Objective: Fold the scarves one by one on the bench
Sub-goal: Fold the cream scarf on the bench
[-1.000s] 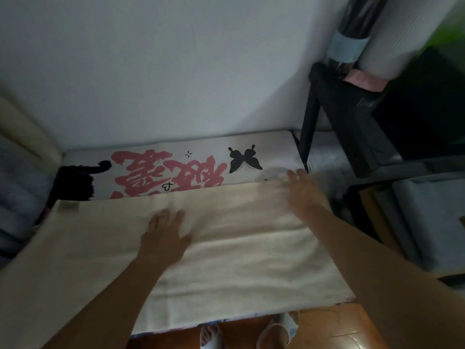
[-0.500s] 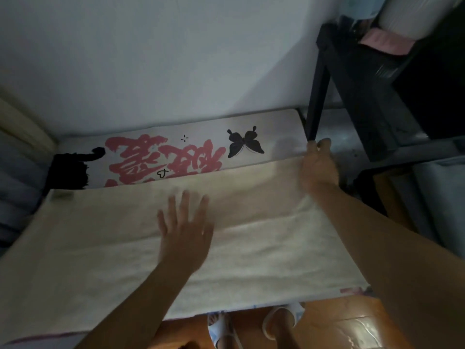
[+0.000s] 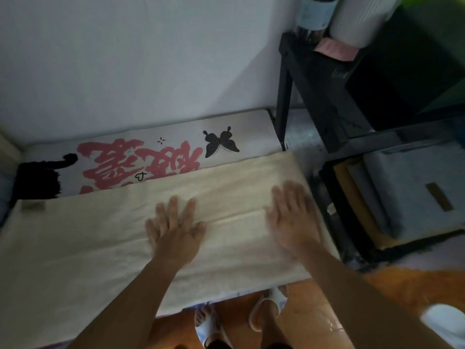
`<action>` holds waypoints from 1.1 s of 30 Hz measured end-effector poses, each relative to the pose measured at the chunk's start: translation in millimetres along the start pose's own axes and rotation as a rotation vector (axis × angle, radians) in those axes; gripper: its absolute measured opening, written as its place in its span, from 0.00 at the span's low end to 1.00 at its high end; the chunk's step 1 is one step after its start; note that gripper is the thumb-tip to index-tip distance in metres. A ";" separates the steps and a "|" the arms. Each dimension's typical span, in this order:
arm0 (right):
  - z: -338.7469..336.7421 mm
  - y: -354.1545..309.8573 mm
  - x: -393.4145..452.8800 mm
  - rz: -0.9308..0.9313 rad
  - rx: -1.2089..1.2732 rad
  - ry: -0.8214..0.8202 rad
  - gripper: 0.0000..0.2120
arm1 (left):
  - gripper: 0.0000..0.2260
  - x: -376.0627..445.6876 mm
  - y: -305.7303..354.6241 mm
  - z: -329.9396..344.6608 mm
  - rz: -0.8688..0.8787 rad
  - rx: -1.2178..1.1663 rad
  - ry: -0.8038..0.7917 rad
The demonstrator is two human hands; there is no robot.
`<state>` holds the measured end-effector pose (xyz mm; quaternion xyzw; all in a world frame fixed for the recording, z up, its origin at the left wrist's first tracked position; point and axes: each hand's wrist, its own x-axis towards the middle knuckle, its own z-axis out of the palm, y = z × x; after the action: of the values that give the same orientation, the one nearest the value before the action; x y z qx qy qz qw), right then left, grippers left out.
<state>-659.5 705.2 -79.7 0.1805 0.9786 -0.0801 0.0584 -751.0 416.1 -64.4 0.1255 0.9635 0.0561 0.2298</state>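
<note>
A cream scarf [image 3: 88, 238] lies spread lengthwise over the bench [image 3: 251, 124], folded along its length with a crease running left to right. My left hand [image 3: 176, 227] presses flat on the scarf near its middle, fingers spread. My right hand [image 3: 294, 215], blurred, lies flat on the scarf's right end, fingers straight. The bench cover shows pink characters and a black butterfly [image 3: 220, 144] behind the scarf.
A black metal rack [image 3: 317, 96] stands right of the bench, with folded grey and mustard cloths [image 3: 415, 192] on its lower shelf. A black cloth [image 3: 35, 180] lies at the bench's far left. My slippered feet [image 3: 236, 321] are on the orange floor below.
My right hand has left the scarf's far right corner and come back toward me, flat onto the right end. My left hand stays spread on the middle.
</note>
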 end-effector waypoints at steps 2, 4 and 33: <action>-7.1 31.2 10.7 0.143 0.075 -0.044 0.34 | 0.30 -6.5 -6.0 -1.7 0.087 -0.053 0.056; -16.0 30.6 12.9 0.204 0.111 -0.052 0.32 | 0.30 -27.7 -13.0 -1.6 0.224 -0.040 0.165; -277.3 0.1 -41.3 0.251 0.175 0.309 0.05 | 0.31 -57.0 89.2 -16.7 0.338 -0.155 -0.162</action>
<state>-644.8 740.5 198.1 0.3156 0.9350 -0.1282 -0.0986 -690.2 485.9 -10.3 0.2715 0.8999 0.1578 0.3027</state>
